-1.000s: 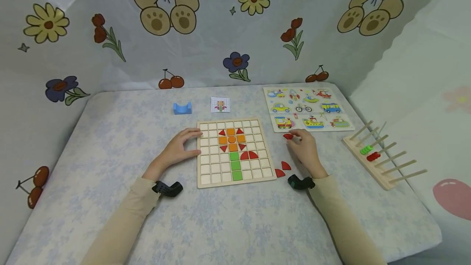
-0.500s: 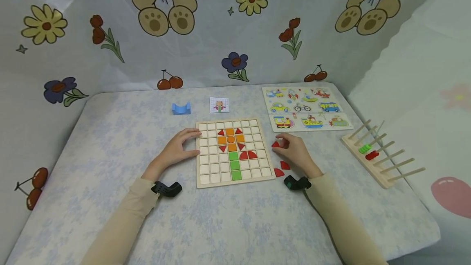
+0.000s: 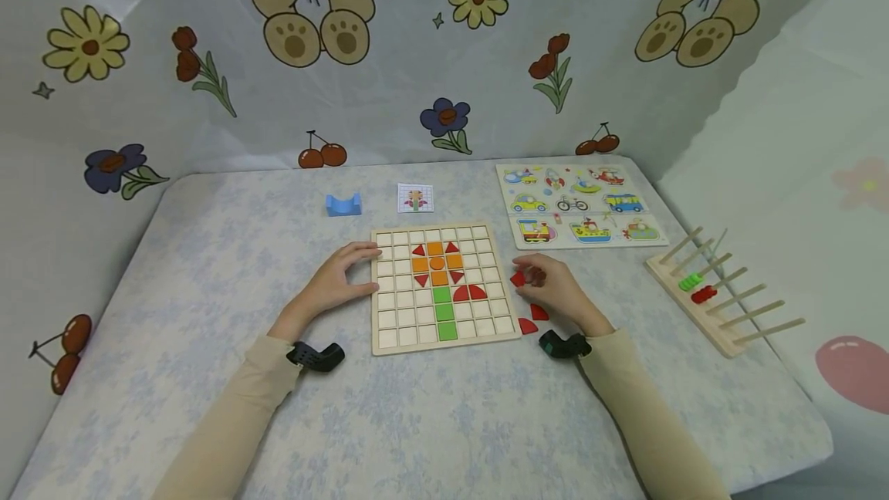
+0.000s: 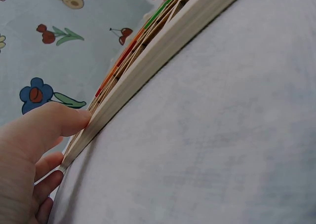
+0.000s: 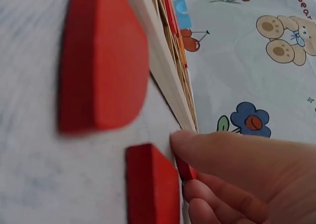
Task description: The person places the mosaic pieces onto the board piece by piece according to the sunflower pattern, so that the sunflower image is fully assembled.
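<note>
My left hand [image 3: 335, 281] rests against the left edge of a wooden grid board [image 3: 406, 316], thumb and fingertips touching its rim. On the board, orange squares, an orange circle and red triangles form a flower shape above a column of green squares [image 3: 445, 312]. Two red quarter-circle pieces [image 3: 470, 294] lie beside the top green square. Just off the board's right edge, my right hand [image 3: 553, 285] pinches another red quarter-circle block [image 5: 185, 168] between thumb and fingers. Two more loose red quarter-circle blocks [image 3: 539, 312] lie on the table close below that hand.
Behind the board are a small pattern card [image 3: 415, 197] and a blue curved block [image 3: 343, 205]. A vehicle picture puzzle [image 3: 583, 205] lies at the back right. To the right stands a wooden peg rack [image 3: 729, 336] with green and red beads.
My right hand has moved left with the red quarter-circle block, from near the vehicle puzzle to the grid board's right edge. My left hand stays at the board's left edge.
</note>
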